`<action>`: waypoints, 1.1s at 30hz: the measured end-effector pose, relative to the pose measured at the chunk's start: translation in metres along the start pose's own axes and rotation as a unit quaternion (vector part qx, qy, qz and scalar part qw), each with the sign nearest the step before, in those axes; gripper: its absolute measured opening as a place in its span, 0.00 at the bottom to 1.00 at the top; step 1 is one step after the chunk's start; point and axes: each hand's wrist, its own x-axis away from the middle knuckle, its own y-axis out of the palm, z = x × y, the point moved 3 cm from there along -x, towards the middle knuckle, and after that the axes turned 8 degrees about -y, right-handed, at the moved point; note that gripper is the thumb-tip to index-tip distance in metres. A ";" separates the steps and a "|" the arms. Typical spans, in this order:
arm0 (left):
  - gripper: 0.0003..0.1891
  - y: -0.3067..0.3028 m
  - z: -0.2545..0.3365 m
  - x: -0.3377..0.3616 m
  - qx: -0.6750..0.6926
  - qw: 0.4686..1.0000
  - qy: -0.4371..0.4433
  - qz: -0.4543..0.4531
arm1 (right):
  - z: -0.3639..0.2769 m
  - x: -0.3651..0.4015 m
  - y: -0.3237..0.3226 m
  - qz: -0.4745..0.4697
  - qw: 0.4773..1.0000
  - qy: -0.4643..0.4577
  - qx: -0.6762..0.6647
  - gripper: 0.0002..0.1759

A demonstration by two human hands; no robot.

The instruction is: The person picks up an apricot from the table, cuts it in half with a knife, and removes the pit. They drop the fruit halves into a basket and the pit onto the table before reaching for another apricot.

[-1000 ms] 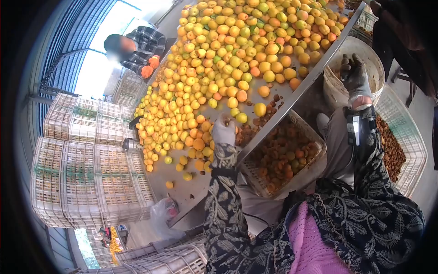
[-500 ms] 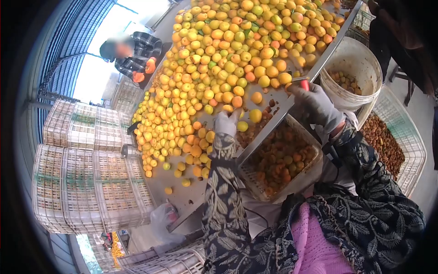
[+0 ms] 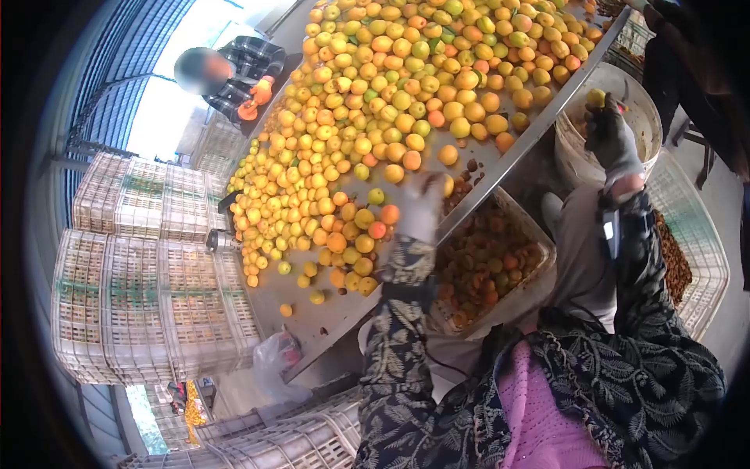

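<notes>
The right hand [image 3: 613,141], in a dark grey glove, is raised over the white bucket [image 3: 641,117] and is closed around a yellow fruit [image 3: 596,98], which sticks out above the fingertips; a bit of red shows beside the fingers, too small to make out. The left hand [image 3: 422,207], in a pale glove, is well apart from it, down at the near edge of the table [image 3: 312,313], and is blurred, so I cannot tell whether it is closed on anything. Just beside it lie loose orange and yellow-green fruit, at the lower end of the heap of fruit [image 3: 391,86] that covers most of the table. A metal rail [image 3: 531,133] runs along the table's edge between the two hands. Below the rail, on the person's lap, sits a tray [image 3: 547,273] full of orange and brownish cut fruit. A small dark device [image 3: 611,228] is strapped on the right wrist. To the right of that arm stands a flat crate [image 3: 703,234] with brown pieces in it. On the left, pale empty crates [image 3: 148,289] are stacked beside the table, and a plastic bag [image 3: 277,359] lies near its corner. At the far side, another person in a plaid shirt [image 3: 246,66] bends over the table, wearing orange gloves.
</notes>
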 end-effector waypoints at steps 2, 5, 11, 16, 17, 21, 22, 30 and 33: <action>0.14 -0.044 -0.021 -0.011 -0.091 0.993 -0.061 0.051 | 0.024 -0.039 -0.070 0.022 0.999 -0.019 0.016 0.21; 0.13 -0.090 -0.035 -0.023 -0.153 0.980 -0.093 0.083 | 0.033 -0.029 -0.087 0.024 1.000 -0.012 -0.009 0.20; 0.24 -0.127 -0.094 -0.070 -0.519 0.851 0.042 0.067 | 0.007 0.053 0.051 -0.111 0.986 0.067 0.106 0.17; 0.27 -0.131 -0.114 -0.088 -0.467 0.878 0.095 -0.032 | 0.042 0.095 0.112 -0.197 0.866 0.028 0.458 0.25; 0.27 -0.125 -0.100 -0.087 -0.538 0.843 -0.016 0.012 | 0.067 0.101 0.113 -0.238 0.880 0.014 0.411 0.24; 0.20 -0.105 -0.049 -0.046 0.002 0.996 -0.068 0.062 | 0.108 0.128 0.132 -0.338 0.884 0.005 0.323 0.21; 0.20 -0.094 -0.041 -0.030 0.004 0.996 -0.070 0.062 | 0.101 0.134 0.145 -0.367 0.875 0.038 0.313 0.23; 0.15 -0.021 -0.006 0.067 0.343 0.937 0.023 -0.063 | 0.119 0.162 0.188 -0.405 0.854 -0.021 0.325 0.23; 0.16 -0.034 0.006 0.074 0.246 0.967 0.009 -0.070 | 0.115 0.161 0.189 -0.399 0.839 0.017 0.369 0.25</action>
